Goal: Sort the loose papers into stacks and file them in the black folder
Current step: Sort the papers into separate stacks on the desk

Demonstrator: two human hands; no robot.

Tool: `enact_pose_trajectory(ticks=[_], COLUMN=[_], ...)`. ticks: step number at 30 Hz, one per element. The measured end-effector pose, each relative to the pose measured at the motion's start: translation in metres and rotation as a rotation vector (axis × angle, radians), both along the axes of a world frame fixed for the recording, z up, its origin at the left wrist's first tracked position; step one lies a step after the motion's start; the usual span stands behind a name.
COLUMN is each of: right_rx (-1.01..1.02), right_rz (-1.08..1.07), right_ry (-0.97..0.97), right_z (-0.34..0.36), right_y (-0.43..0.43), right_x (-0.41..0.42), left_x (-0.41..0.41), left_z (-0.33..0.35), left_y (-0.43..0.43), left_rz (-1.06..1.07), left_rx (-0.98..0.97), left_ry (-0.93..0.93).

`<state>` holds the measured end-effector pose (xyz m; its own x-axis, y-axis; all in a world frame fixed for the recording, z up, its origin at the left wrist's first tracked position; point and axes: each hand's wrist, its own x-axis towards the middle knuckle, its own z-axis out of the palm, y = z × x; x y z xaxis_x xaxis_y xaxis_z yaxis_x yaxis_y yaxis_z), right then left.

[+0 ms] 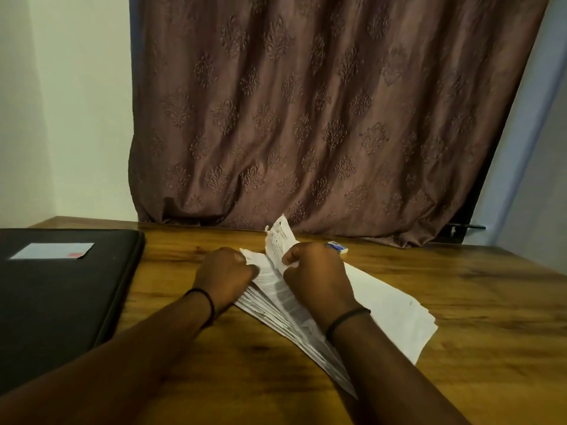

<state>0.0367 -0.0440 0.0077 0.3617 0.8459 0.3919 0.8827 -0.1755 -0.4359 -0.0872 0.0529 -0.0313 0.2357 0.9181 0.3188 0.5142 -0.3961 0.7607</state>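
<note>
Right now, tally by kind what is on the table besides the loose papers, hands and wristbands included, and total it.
Black folder: 1
Folder label: 1
Small blue and white box: 1
Hands: 2, left hand and right hand, both gripping papers
Black wristbands: 2, left wristband and right wristband
Total: 7

the folder (61,289) lies on the table (466,317), left of the papers (277,297). a small thing (337,246), maybe an eraser, lies just behind the papers. the curtain (306,118) hangs behind the table.
</note>
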Motion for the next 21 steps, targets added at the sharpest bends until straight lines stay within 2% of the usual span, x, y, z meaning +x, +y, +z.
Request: enact_pose_trajectory(ticks=[3,7,10,12,14,16,19,21], right_rx=[0.009,0.080,-0.016,-0.123,-0.122,0.024,0.286,0.401], right_rz=[-0.006,0.000,0.024,0.040,0.057,0.063,0.043,0.013], right_ry=[-0.156,-0.367,-0.398,-0.402,-0.455,-0.506,-0.474,-0.486], right_z=[0.004,0.008,0.005,0.002,-0.006,-0.012,-0.015,-0.016], right_y=[-0.007,-0.013,-0.010,-0.008,-0.003,0.001,0.005,0.007], right_x=[-0.005,-0.014,-0.015,-0.015,-0.015,-0.018,-0.022,-0.027], left_x=[-0.003,-0.017,-0.037,-0.051,-0.063,-0.074,-0.091,-0.099], left_z=[0.002,0.022,0.043,0.051,0.058,0.064,0.064,0.057], left_y=[0.003,0.003,0.007,0.009,0.010,0.010,0.015,0.023], left_rz=[0.092,0.335,0.559,0.641,0.691,0.721,0.703,0.704], left_rx=[-0.001,0.260,0.340,0.357,0.376,0.362,0.285,0.224], left_ry=[-0.169,-0.360,-0.617,-0.775,-0.913,-1.042,-1.229,-1.296])
